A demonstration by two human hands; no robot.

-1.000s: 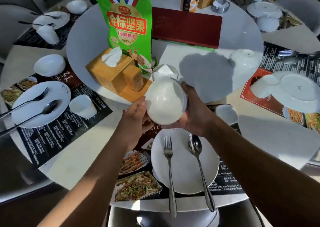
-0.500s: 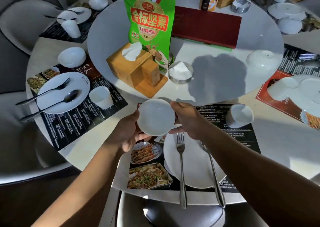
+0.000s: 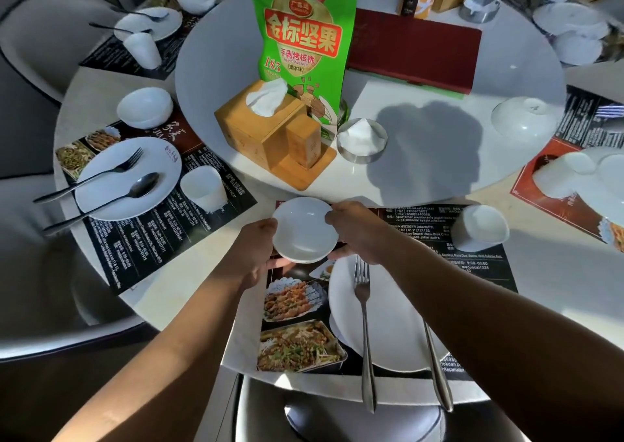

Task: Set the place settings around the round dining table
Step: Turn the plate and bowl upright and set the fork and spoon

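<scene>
A small white bowl (image 3: 304,230) is upright at the top left corner of the near placemat (image 3: 418,225). My left hand (image 3: 255,256) grips its left rim and my right hand (image 3: 361,230) grips its right rim. I cannot tell whether the bowl touches the mat. Just below it on the mat lies a white plate (image 3: 391,316) with a fork (image 3: 363,310) and a spoon (image 3: 437,370) across it. A white cup (image 3: 479,227) stands at the mat's top right.
The raised turntable (image 3: 439,158) carries a green snack bag (image 3: 304,43), a wooden tissue box (image 3: 266,127), a metal napkin dish (image 3: 362,141), a red book (image 3: 412,46) and an upturned bowl (image 3: 523,119). Other place settings with a plate (image 3: 128,178) lie left and right.
The bowl, held up on its side a second ago, has been turned upright and lowered toward the top left corner of the near placemat, both hands staying on it.
</scene>
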